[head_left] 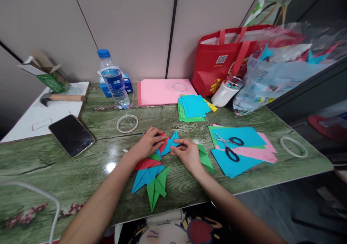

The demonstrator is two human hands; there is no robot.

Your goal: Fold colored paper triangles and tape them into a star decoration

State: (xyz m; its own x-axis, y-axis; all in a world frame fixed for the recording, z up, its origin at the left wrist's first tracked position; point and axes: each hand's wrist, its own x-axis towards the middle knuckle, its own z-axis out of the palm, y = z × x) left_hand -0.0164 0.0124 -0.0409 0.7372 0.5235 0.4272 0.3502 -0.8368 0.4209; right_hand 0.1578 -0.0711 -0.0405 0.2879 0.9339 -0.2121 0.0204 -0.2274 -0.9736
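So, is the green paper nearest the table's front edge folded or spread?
Folded: the green paper shows creases, overlapping layers and pointed ends.

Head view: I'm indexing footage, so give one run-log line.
left hand: touching red folded paper | right hand: touching blue folded paper | scissors: on paper sheets

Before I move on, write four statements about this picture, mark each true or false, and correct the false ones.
1. The right hand touches a blue folded piece. True.
2. The left hand grips the hammer. False: that hand is on red folded paper; the hammer lies near the phone.
3. The scissors lie on coloured sheets. True.
4. The water bottle has a red cap. False: the bottle's cap is blue.
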